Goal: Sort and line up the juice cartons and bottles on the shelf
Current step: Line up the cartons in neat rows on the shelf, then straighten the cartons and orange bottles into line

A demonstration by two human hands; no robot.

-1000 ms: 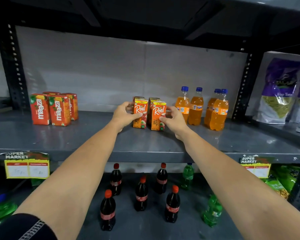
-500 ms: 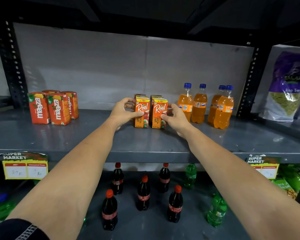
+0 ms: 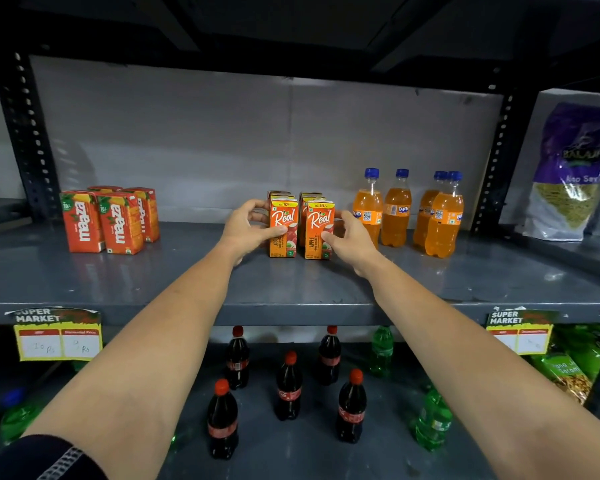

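Two rows of orange Real apple juice cartons stand upright mid-shelf on the grey shelf [image 3: 153, 282]. My left hand [image 3: 246, 225] grips the left side of the left front Real carton [image 3: 283, 228], thumb on its front. My right hand [image 3: 352, 235] presses the right side of the right front Real carton [image 3: 319, 230], thumb on its lower front. More Real cartons stand behind these, mostly hidden. Several Maaza cartons [image 3: 118, 221] sit grouped at the left. Several orange Fanta bottles [image 3: 395, 209] with blue caps stand to the right.
Dark cola bottles [image 3: 288, 389] and green bottles [image 3: 432, 420] stand on the lower shelf. Snack bags [image 3: 568, 174] fill the neighbouring bay at right. Perforated black uprights [image 3: 496, 157] frame the bay. Price tags [image 3: 58, 336] hang on the shelf edge.
The view has shifted slightly. Both hands stay on the two front Real cartons, which now stand slightly closer to the shelf's front and side by side.
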